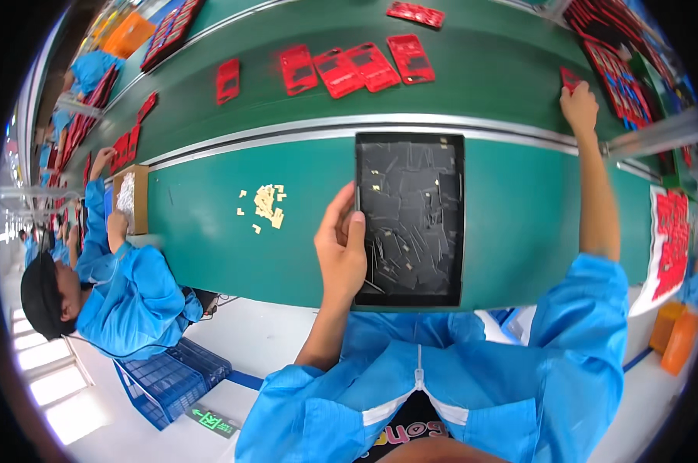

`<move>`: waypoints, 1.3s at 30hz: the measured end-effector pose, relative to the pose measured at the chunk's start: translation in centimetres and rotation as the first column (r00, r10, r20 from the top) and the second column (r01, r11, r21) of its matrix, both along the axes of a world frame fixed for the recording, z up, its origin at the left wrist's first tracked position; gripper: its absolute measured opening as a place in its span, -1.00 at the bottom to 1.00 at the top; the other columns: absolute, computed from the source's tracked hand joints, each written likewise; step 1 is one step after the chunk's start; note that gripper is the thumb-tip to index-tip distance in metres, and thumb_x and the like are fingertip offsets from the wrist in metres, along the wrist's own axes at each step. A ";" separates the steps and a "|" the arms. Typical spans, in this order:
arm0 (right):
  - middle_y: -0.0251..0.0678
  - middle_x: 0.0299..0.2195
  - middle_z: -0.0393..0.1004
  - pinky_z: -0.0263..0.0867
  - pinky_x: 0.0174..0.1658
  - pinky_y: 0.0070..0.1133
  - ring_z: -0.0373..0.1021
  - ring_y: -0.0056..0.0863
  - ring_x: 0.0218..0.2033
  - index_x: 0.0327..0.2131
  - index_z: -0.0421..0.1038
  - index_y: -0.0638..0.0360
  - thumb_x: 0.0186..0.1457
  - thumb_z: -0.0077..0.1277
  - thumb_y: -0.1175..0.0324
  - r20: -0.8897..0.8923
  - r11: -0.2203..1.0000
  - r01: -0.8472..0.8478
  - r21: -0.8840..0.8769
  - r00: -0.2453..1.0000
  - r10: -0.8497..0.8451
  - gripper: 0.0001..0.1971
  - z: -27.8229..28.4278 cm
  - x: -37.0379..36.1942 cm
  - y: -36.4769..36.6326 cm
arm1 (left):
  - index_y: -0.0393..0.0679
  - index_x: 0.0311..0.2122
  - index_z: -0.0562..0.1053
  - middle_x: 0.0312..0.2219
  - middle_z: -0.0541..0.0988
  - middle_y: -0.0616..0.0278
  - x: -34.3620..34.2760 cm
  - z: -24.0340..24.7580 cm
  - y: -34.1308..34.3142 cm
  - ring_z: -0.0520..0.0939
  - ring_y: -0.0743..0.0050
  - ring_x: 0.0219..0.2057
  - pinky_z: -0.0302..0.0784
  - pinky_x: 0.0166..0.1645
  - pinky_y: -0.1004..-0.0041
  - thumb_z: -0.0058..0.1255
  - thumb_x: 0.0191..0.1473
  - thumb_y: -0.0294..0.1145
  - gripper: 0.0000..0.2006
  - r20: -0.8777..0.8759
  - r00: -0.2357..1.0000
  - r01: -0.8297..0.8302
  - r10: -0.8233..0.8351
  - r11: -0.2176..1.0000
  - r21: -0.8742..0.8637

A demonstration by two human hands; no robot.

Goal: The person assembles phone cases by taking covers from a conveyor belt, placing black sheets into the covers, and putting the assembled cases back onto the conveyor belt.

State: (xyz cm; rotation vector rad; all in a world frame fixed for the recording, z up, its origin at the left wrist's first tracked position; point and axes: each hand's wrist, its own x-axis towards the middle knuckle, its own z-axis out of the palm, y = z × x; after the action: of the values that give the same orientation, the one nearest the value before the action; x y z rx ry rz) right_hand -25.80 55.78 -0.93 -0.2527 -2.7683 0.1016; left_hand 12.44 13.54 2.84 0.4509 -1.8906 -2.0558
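- Green tabletop (210,255) with a conveyor belt (303,116) beyond, in a factory line.
- Left hand (341,251) grips the black tray's (411,220) left edge, at centre.
- Right hand (579,106), at 2 o'clock, apparently pinches a red part (569,78).
- Small beige pieces (266,204) lie at 10 o'clock; a co-worker (125,293) sits far left.

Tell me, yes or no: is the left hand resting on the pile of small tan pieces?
No. The left hand grips the left edge of the black tray, while the small tan pieces lie apart on the green table.
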 end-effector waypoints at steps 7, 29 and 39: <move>0.03 0.08 0.42 0.34 0.12 -0.29 0.39 0.01 0.06 0.15 0.30 0.30 0.09 0.22 0.18 -0.355 0.563 -0.792 -0.238 0.610 0.708 -0.38 3.2 7.8 -18.2 | -0.40 0.24 0.30 0.16 0.45 -0.09 0.3 -0.5 0.0 0.48 0.24 0.19 0.34 0.28 0.39 -0.11 0.28 -0.63 -0.57 0.019 1.000 0.002 -0.002 1.000 -0.008; -0.03 -0.54 0.53 0.41 -0.40 -0.29 0.49 -0.10 -0.54 -0.46 0.53 0.28 0.16 0.08 0.28 -0.508 0.904 -0.050 -0.425 0.839 -0.193 -0.76 2.5 15.1 20.1 | -0.42 -0.10 0.46 -0.15 0.55 0.02 -0.8 -5.9 -5.5 0.54 0.25 -0.06 0.39 0.14 0.33 -0.23 0.41 -0.21 -0.60 -0.102 0.983 -0.150 0.152 0.988 0.024; 0.07 -0.21 0.54 0.40 -0.15 -0.11 0.50 0.04 -0.23 -0.09 0.45 0.35 -0.09 0.19 -0.23 -0.348 0.898 0.292 0.330 0.922 -0.172 -0.25 -4.9 -0.7 39.4 | 0.03 -0.73 0.18 -0.78 0.16 0.45 1.1 -2.2 -3.3 0.18 0.61 -0.69 0.07 -0.53 0.51 -0.17 0.39 -0.15 -0.44 0.028 0.954 -0.298 0.298 0.954 0.020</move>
State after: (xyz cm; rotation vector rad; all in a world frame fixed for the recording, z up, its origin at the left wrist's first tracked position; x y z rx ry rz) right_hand -26.53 95.17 -5.81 -0.4257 -2.3586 -0.4155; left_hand 13.59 10.24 0.67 0.7226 -1.6915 -1.8823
